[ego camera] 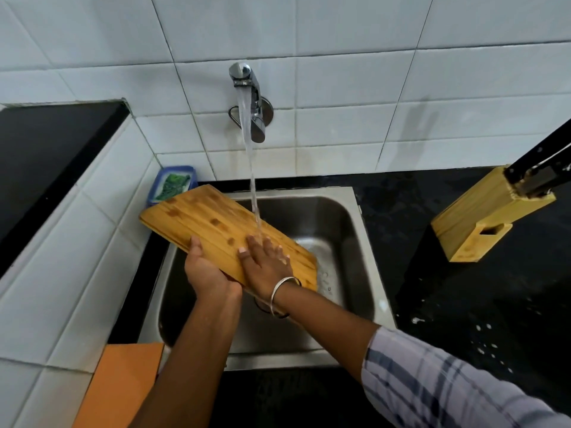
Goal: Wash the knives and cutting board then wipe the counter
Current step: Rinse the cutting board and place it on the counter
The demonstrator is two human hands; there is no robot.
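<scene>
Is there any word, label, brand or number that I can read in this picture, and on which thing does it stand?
None: no text can be read anywhere.
The tap, cutting board, knife block, blue dish and sink show no print, label or number.

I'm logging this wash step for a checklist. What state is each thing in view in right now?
Tap: running.
Cutting board: tilted over the sink, under the stream.
Left hand: grips the board's near edge.
Right hand: flat on the board, fingers straight.
Sink: wet.
Knife block: black handles slotted in.
Counter: spattered with droplets.
</scene>
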